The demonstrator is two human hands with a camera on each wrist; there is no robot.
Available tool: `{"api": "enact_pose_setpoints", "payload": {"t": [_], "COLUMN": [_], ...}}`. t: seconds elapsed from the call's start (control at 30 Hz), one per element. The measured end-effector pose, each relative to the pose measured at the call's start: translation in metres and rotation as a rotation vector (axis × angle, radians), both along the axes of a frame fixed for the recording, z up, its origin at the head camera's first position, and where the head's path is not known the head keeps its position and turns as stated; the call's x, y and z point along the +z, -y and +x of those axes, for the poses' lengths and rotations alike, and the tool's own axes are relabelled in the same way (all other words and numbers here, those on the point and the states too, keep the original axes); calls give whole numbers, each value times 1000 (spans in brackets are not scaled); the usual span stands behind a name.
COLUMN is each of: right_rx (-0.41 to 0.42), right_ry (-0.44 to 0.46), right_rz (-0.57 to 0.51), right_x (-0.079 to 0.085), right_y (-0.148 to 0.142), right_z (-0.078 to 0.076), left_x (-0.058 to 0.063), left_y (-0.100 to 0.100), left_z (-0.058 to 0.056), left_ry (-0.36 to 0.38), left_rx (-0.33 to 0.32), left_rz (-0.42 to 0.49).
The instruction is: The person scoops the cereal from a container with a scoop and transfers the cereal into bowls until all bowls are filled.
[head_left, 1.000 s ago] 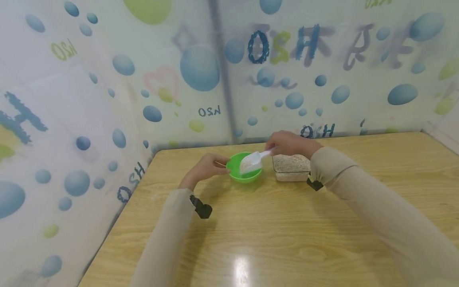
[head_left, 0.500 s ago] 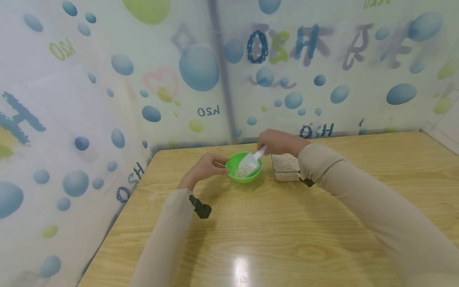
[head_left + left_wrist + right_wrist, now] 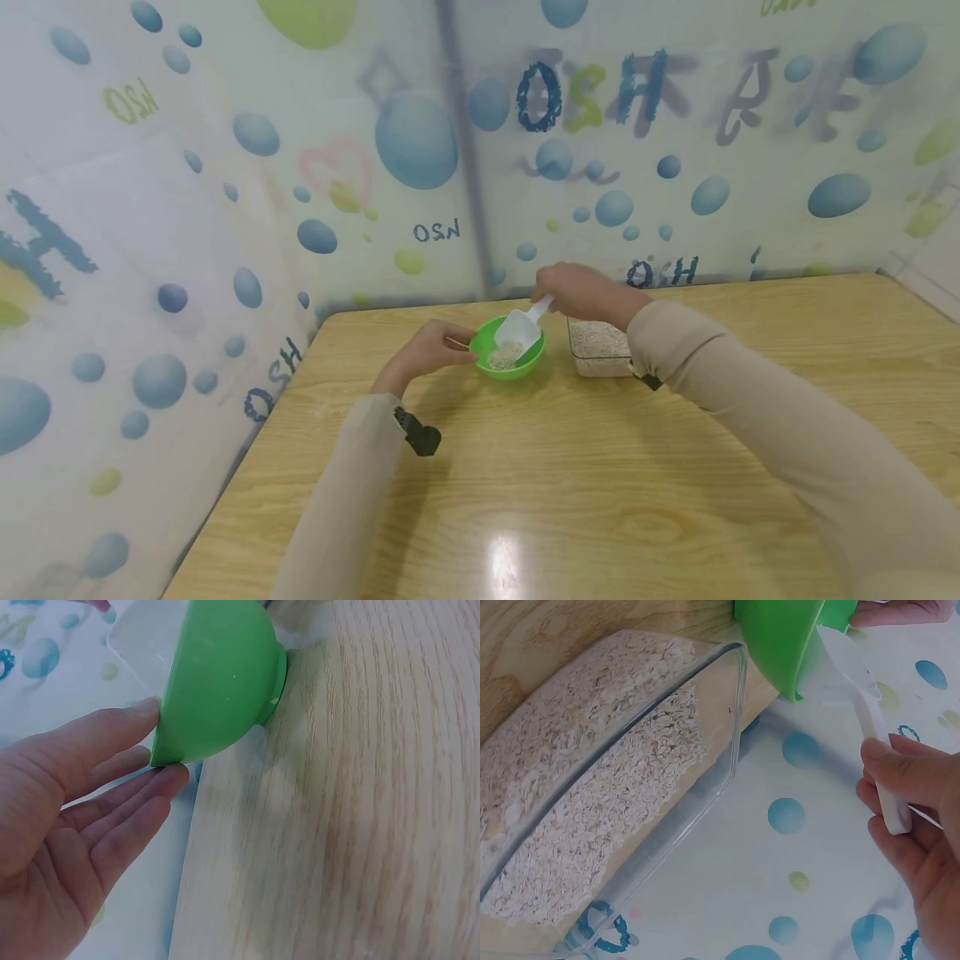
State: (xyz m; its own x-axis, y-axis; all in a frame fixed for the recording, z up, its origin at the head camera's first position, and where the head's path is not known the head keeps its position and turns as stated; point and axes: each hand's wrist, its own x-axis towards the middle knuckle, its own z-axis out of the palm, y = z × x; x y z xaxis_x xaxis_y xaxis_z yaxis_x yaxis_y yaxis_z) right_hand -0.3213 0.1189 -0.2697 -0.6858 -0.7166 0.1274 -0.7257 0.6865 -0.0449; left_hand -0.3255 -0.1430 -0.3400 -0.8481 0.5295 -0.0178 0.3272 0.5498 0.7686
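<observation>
A green bowl [image 3: 507, 373] stands on the wooden table. My left hand [image 3: 432, 347] pinches its rim between thumb [image 3: 112, 731] and fingers, seen close in the left wrist view. My right hand [image 3: 581, 292] grips the handle of a white scoop [image 3: 520, 326], which tilts down into the bowl from above its right side. Flakes that look like oats [image 3: 505, 357] lie at the scoop's mouth and in the bowl. Just right of the bowl is a clear rectangular container [image 3: 600, 343] of oat flakes [image 3: 630, 780], partly hidden by my right forearm in the head view.
The wooden table [image 3: 525, 467] reaches back to a wall [image 3: 337, 125] covered in blue and green spots and lettering. Another spotted wall runs along the table's left side. A dark wrist camera [image 3: 422, 433] sits on the left sleeve.
My right hand has moved left and tipped the scoop more steeply over the bowl. Flakes have slid from the scoop into the bowl. My left hand has stayed at the rim.
</observation>
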Motion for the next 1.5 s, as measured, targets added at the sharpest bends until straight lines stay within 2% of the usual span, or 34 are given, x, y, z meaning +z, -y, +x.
{"api": "enact_pose_setpoints", "payload": {"t": [0.47,0.77,1.03,1.33,1.5], "right_rx": [-1,-13,-56,-113,-138], "right_ry": [-65,-50,-13,2,15], "right_rz": [-8,-48,-143,-199,-196], "right_x": [5,5,2,9,13], "right_y": [-6,-16,-38,-70,-79], "right_z": [7,9,6,11,14], "left_x": [3,4,10,21,24], "left_y": [-3,-5,-7,-13,-26], "left_z": [1,0,2,5,5], "left_ry": [-3,-24,-26,-86,-129], "left_rx": [10,-5,24,29,-8], "left_rz": [-17,-29,-84,-90,-51]}}
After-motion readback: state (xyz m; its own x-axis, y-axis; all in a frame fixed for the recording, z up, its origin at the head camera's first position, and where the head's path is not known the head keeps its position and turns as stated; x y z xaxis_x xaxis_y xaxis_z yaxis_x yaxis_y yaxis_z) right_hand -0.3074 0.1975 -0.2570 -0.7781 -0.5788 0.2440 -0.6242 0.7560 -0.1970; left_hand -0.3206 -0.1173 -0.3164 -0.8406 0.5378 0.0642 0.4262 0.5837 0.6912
